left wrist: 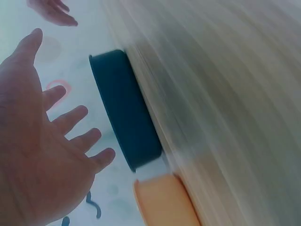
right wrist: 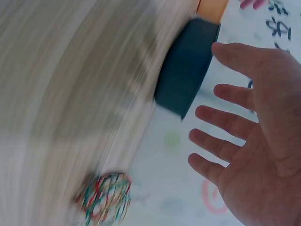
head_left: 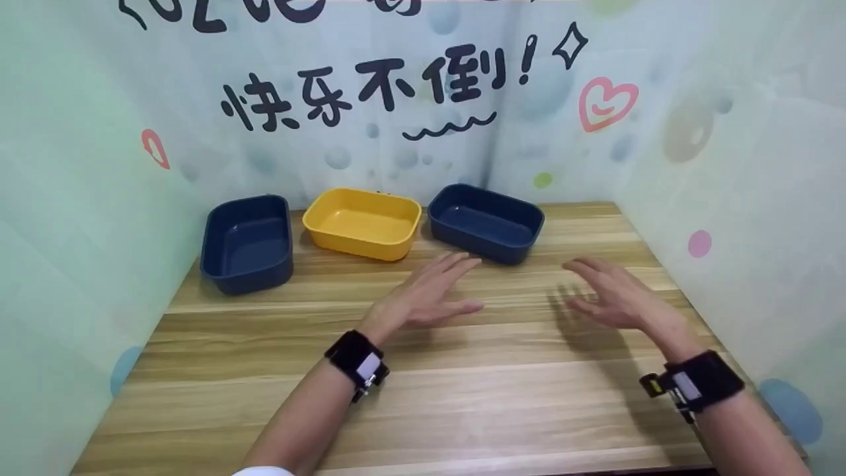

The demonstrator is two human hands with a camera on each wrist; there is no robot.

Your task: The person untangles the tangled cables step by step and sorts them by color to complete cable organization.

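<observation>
My left hand point(head_left: 429, 291) hovers over the middle of the table, fingers spread and nothing held. Its fingertips overlap the near side of the right navy box point(head_left: 476, 239) in the head view. To the right, my right hand point(head_left: 615, 294) is also raised above the tabletop, with loosely extended fingers and no object in it. Both palms face inward, apart from each other. In the left wrist view the same navy box point(left wrist: 124, 110) appears beyond the left fingers. A yellow box point(head_left: 357, 244) stands to its left, and another navy box point(head_left: 254, 281) is at the far left.
The wood-grain table point(head_left: 462, 410) meets a printed curtain point(head_left: 370, 152) at the back, with pale sheets on both sides. A tangle of red, green and white strands point(right wrist: 106, 197) shows low in the right wrist view. Each wrist wears a black strap with a camera.
</observation>
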